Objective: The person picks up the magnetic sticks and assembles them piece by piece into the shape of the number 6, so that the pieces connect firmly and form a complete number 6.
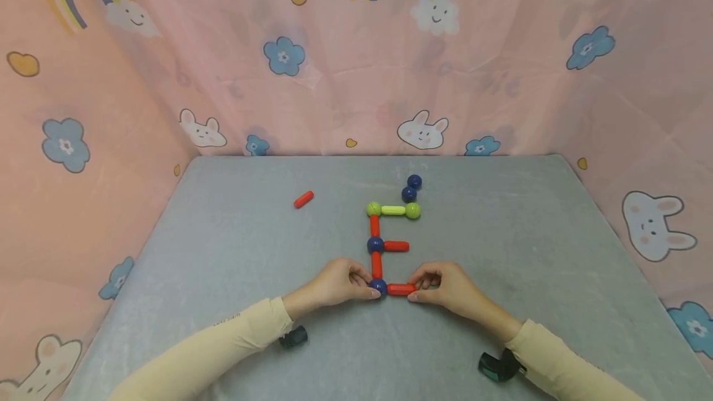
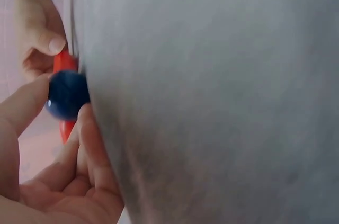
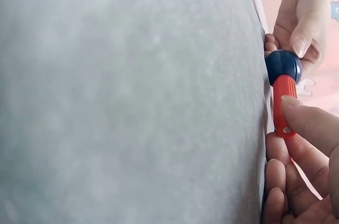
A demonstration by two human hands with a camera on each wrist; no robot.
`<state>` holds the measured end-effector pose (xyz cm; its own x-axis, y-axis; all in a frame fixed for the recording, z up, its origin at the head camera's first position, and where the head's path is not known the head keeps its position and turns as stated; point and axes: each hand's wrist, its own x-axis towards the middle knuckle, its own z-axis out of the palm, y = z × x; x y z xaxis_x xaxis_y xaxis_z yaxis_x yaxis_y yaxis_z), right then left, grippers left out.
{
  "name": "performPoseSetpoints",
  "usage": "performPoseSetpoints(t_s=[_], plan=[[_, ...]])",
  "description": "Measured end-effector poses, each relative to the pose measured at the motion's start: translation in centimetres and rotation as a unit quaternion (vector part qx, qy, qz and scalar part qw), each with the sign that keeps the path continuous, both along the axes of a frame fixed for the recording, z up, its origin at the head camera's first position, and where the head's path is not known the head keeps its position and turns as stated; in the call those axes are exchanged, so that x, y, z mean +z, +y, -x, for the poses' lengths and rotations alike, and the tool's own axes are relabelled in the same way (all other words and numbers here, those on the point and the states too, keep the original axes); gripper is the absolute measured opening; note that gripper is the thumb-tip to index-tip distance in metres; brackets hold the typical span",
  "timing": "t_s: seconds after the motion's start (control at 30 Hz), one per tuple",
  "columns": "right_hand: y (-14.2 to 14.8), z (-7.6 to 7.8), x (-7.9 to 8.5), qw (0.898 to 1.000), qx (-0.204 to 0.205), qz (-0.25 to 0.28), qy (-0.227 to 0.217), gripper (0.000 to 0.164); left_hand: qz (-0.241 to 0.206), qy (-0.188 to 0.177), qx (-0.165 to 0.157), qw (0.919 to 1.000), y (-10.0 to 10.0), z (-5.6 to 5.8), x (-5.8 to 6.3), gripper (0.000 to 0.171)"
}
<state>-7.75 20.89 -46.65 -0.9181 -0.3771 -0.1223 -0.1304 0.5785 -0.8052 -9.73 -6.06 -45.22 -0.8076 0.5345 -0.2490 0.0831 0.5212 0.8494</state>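
Note:
An E-shaped chain of rods and balls lies on the grey table. My left hand [image 1: 337, 283] pinches the blue ball [image 2: 69, 96] at its near corner between thumb and fingers. My right hand [image 1: 448, 289] pinches the free end of the bottom red rod [image 3: 284, 105], whose other end meets that ball. Up the spine run a red rod [image 1: 377, 265], a middle blue ball [image 1: 375, 244] with a red rod [image 1: 397, 245] pointing right, and another red rod [image 1: 374, 225]. At the top, a green rod [image 1: 393, 210] joins two green balls [image 1: 374, 209].
Two loose blue balls [image 1: 409, 194] touch each other just behind the right green ball. A single red rod [image 1: 303, 199] lies apart at the back left. Black wrist devices [image 1: 499, 366] show beneath both forearms. A pink patterned curtain [image 1: 334, 98] surrounds the table's back and sides.

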Motion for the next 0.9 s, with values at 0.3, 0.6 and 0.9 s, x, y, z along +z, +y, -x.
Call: performPoseSetpoints(t_s=[0.3, 0.6, 0.9], plan=[[0.0, 0.2, -0.3, 1.000, 0.010, 0.009, 0.002, 0.022, -0.042, 0.014, 0.036, 0.9984, -0.6, 2.8, 1.3, 0.019], [0.2, 0.2, -0.1, 1.000, 0.011, 0.006, -0.002, 0.022, -0.062, 0.114, 0.051, 0.9902, 1.7, 5.8, 0.4, 0.032], [0.2, 0.1, 0.0, 1.000, 0.011, 0.009, -0.003, 0.021, -0.020, 0.144, 0.054, 0.9879, 3.3, 6.7, -1.0, 0.031]])
